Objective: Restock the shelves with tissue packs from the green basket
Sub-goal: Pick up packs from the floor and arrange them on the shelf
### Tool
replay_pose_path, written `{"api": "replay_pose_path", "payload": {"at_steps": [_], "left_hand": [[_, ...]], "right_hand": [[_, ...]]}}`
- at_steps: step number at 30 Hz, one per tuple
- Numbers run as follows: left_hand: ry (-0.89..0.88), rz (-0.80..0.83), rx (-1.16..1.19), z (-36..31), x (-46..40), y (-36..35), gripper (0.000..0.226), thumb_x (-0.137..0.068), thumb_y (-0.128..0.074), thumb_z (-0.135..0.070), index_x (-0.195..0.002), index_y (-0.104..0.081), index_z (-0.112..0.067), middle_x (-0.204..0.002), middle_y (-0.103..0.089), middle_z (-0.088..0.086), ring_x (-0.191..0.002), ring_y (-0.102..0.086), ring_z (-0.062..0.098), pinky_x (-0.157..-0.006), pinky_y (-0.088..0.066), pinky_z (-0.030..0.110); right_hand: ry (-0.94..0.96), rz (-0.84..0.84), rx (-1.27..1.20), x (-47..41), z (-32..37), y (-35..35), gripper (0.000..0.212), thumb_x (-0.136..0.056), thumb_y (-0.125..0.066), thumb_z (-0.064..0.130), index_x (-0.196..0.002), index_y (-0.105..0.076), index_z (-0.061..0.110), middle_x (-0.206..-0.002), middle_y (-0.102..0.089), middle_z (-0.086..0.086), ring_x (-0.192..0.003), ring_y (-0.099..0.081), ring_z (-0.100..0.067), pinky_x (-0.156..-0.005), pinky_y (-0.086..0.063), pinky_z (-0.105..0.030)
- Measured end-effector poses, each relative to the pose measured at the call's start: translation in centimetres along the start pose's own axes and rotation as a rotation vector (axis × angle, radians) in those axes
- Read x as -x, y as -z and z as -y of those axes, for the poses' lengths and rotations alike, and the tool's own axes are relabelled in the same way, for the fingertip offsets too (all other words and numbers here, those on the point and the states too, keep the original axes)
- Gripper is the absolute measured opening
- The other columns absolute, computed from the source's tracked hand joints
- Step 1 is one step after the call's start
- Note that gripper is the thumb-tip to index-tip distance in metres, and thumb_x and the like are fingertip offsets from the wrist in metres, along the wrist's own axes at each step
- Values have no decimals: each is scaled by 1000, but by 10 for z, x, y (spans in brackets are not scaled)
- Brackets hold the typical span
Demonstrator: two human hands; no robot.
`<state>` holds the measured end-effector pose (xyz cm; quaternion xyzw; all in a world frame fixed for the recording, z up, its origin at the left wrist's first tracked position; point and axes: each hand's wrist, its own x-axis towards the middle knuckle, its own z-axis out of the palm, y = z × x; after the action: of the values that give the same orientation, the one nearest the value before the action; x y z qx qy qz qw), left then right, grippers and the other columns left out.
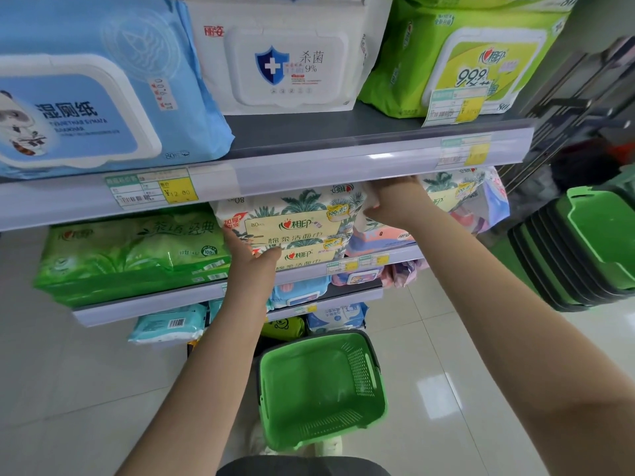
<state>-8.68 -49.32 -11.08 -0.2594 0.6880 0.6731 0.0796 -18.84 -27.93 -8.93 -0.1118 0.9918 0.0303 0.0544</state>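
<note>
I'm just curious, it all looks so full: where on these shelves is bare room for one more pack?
The top shelf has a bare grey strip in front of the white wipes pack, between the blue pack and the green pack. The shelf below is crowded: both hands are on the palm-print packs.

Both arms reach forward, left hand (249,250) and right hand (395,201) with straight fingers.
</note>
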Motion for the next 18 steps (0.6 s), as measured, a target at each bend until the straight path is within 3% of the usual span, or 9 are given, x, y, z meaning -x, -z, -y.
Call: {"api": "replay_pose_path", "payload": {"at_steps": [3, 9, 14, 18], "left_hand": [[7, 2, 1, 0, -1, 0, 88, -92, -54, -14, -147, 13, -32, -157, -12, 1, -141, -24, 23, -111, -21, 42], [22, -5, -23, -2, -1, -1, 90, -92, -54, -14, -147, 16, -30, -158, -10, 2, -141, -23, 25, -111, -20, 43], [31, -18, -47, -5, -1, -4, 92, -92, -54, -16, -146, 19, -29, -156, -17, 6, -140, -26, 26, -111, -22, 43], [3, 13, -53, -5, 7, -9, 89, -94, -51, -15, -145, 21, -28, -157, -13, 4, -139, -27, 23, -98, -33, 35]], "right_hand": [[37, -17, 84, 2, -2, -3, 65, -76, -67, 30, -134, -42, 16, -133, -50, -11, -127, -41, -33, -109, -28, -46], [75, -14, 134, 1, -3, 3, 64, -79, -68, 36, -135, -41, 18, -133, -50, -11, -125, -43, -35, -105, -34, -46], [54, -29, 125, 5, -3, -1, 66, -82, -64, 33, -140, -35, 19, -136, -48, -12, -128, -40, -34, -108, -26, -47], [46, -80, 140, 9, 0, -3, 69, -82, -63, 27, -143, -32, 16, -136, -49, -15, -128, -41, -36, -108, -25, -49]]}}
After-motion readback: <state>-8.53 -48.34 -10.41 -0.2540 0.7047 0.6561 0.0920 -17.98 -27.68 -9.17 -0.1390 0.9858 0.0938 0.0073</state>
